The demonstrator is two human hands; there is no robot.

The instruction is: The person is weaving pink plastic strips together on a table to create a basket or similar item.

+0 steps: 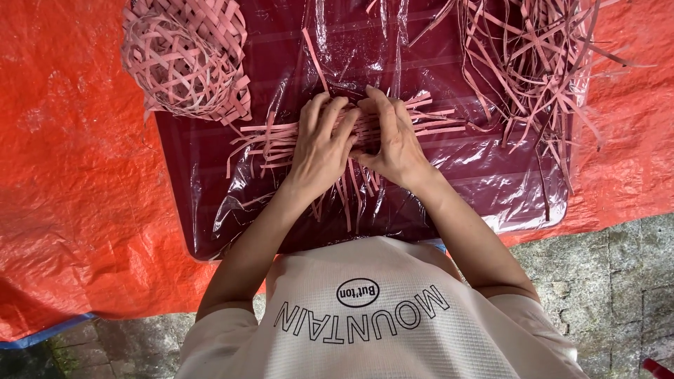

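We press our left hand [323,144] and right hand [394,140] side by side on the flat pink strip weave [281,140], fingers bent and pinching its strips. The weave lies on a plastic-covered maroon board [491,175]. At 10 o'clock sits a woven pink basket [186,56]; at 2 o'clock, loose pink strips [533,63].

Left of the grip, bare plastic-covered maroon board [203,189] is free up to the pink woven strip basket [186,60]; right, a loose pink strip pile [540,63] blocks passage
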